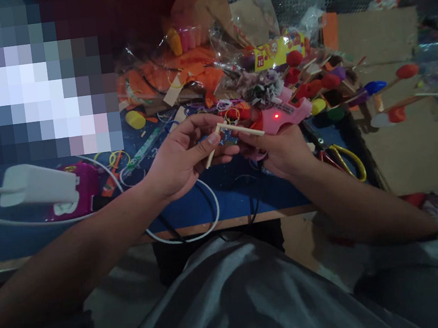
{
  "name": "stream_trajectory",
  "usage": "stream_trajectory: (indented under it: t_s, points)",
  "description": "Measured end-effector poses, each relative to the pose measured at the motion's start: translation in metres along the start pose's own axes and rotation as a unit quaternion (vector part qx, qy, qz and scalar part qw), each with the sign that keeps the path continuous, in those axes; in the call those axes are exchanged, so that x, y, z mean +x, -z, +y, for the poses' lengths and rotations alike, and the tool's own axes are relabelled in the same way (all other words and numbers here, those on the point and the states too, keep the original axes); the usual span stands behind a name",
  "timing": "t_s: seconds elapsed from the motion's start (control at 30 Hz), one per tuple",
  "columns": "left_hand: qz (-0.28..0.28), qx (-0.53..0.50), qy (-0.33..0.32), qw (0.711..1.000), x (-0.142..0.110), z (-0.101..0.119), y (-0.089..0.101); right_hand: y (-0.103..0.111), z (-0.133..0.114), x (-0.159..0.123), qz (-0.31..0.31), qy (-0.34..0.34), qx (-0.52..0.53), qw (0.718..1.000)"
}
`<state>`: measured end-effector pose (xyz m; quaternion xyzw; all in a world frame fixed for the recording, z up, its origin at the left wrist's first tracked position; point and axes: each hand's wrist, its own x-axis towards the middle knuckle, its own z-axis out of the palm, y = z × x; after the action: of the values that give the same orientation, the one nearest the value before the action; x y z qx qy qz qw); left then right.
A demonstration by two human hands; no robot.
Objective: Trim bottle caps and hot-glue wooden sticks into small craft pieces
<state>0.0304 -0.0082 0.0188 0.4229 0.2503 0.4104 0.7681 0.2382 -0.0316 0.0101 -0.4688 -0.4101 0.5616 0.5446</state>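
Note:
Two thin wooden sticks (pixel 241 129) meet in a bent corner, one pointing down and the other to the right. My left hand (pixel 180 155) pinches them near the corner between thumb and fingers. A pink glue gun (pixel 283 116) with a lit red light is in my right hand (pixel 284 148), whose fingers are wrapped round it and partly hidden. The right end of one stick lies against my right thumb; whether that hand also grips it, I cannot tell. The gun's nozzle is hard to make out behind the hands.
Scissors (pixel 346 161) with red and yellow handles lie right of my hand. Several painted spoon-like sticks (pixel 328 81) lean by a cardboard sheet (pixel 402 131). At left are a white charger (pixel 38 183), a magenta power socket (pixel 89 182) and a white cable (pixel 215 201) looping over the table's edge.

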Motion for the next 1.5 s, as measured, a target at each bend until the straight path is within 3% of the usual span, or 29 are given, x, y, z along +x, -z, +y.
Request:
stream_trajectory:
  t_s: [0.4,0.53,0.83,1.13,1.5]
  points:
    - [0.045,0.030,-0.056,0.997,-0.002,0.008,0.001,0.000,-0.002,0.008,0.076,0.063,0.046,0.994]
    - [0.048,0.048,-0.059,0.996,-0.002,0.007,0.001,0.001,-0.002,0.009,0.070,0.085,0.040,0.993]
    - [0.052,0.097,-0.089,0.990,-0.002,0.003,0.000,-0.002,-0.005,0.009,0.099,0.076,0.064,0.990]
    - [0.072,0.152,-0.131,0.977,0.000,-0.006,0.001,0.000,-0.004,0.003,0.032,0.061,0.071,0.995]
    - [0.033,0.240,-0.180,0.954,-0.008,-0.008,-0.003,0.001,-0.003,-0.003,-0.016,0.014,-0.001,1.000]
